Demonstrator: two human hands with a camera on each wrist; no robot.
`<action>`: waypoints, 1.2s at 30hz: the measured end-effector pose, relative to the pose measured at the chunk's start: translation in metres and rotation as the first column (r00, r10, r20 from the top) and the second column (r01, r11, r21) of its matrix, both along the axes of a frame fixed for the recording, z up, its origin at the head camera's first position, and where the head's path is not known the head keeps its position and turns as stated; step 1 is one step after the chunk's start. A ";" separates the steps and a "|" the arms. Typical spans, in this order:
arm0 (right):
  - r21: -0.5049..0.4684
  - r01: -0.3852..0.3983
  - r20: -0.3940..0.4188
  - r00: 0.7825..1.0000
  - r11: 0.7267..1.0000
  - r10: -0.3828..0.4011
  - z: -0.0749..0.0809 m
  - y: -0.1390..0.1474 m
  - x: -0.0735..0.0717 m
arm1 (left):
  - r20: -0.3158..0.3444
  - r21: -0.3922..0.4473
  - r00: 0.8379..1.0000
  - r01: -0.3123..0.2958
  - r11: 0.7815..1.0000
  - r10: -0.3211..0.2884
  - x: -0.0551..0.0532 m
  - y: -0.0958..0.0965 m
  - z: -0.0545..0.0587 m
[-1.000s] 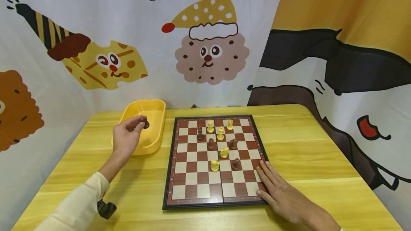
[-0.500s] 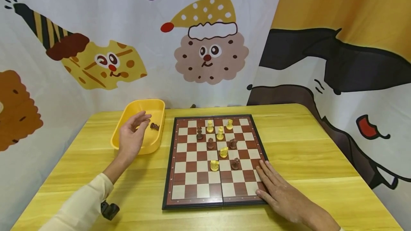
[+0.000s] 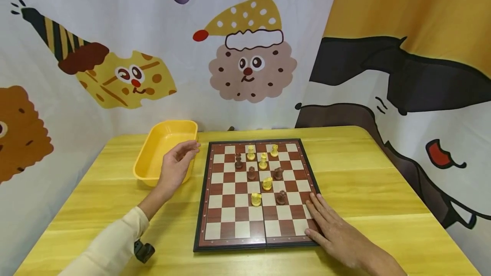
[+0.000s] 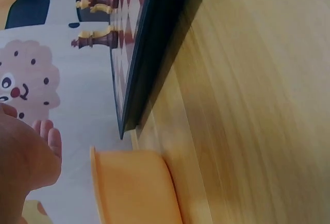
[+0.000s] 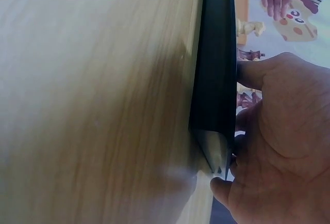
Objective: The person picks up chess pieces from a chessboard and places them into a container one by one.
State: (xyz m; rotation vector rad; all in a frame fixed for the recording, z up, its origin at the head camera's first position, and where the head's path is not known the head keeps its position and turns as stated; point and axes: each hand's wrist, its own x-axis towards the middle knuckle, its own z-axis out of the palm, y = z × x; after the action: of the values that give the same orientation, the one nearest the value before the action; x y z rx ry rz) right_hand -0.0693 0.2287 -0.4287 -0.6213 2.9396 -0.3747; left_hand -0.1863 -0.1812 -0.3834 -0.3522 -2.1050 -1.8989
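Showing no piece in its loosely bent fingers, your left hand [image 3: 177, 167] hangs over the yellow tray's [image 3: 156, 154] right rim. To its right — nearer it than your flat right hand [image 3: 339, 235] on the chessboard's [image 3: 235, 214] edge — stands a tall dark piece [image 3: 238, 162] (upright, long axis vertical).

the left hand [image 3: 177, 167] hides part of the yellow tray [image 3: 147, 152], the right hand [image 3: 339, 231] some of the right edge of the chessboard [image 3: 241, 229]. at the far edge of the table [image 3: 383, 173], whose near edge is cut off, a dark object [image 3: 231, 128] is too small to tell.
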 end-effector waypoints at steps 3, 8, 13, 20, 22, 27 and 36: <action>-0.002 0.014 0.015 1.000 1.000 -0.014 0.000 0.001 0.002 | -0.007 0.016 1.000 0.027 0.999 -0.027 0.003 0.010 0.006; -0.015 0.005 0.019 1.000 1.000 -0.005 -0.001 -0.001 0.002 | -0.018 -0.017 0.998 0.055 0.998 -0.055 0.011 0.024 0.018; 0.011 0.023 0.068 0.997 1.000 -0.023 -0.003 -0.001 0.005 | 0.029 -0.025 0.994 0.110 0.994 -0.110 0.012 0.036 0.017; -0.010 0.019 0.033 0.999 1.000 -0.019 -0.001 -0.001 0.004 | 0.111 0.007 0.983 0.146 0.989 -0.146 0.004 0.049 0.007; -0.020 0.012 0.034 0.999 1.000 -0.012 0.000 -0.001 0.003 | 0.137 0.024 0.979 0.149 0.988 -0.151 0.000 0.051 0.003; -0.016 0.012 0.052 0.999 1.000 -0.011 0.001 -0.001 0.002 | 0.156 0.029 0.976 0.146 0.989 -0.149 -0.011 0.057 -0.010; 0.020 0.009 0.036 0.999 1.000 -0.010 -0.002 -0.001 0.000 | 0.192 0.103 0.949 0.235 0.967 -0.251 -0.021 0.061 -0.021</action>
State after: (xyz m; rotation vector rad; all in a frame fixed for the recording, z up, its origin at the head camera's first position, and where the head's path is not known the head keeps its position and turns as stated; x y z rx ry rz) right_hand -0.0689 0.2282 -0.4311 -0.5919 2.9094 -0.3541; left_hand -0.2070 -0.1206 -0.4048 -0.4349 -2.1918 -2.2387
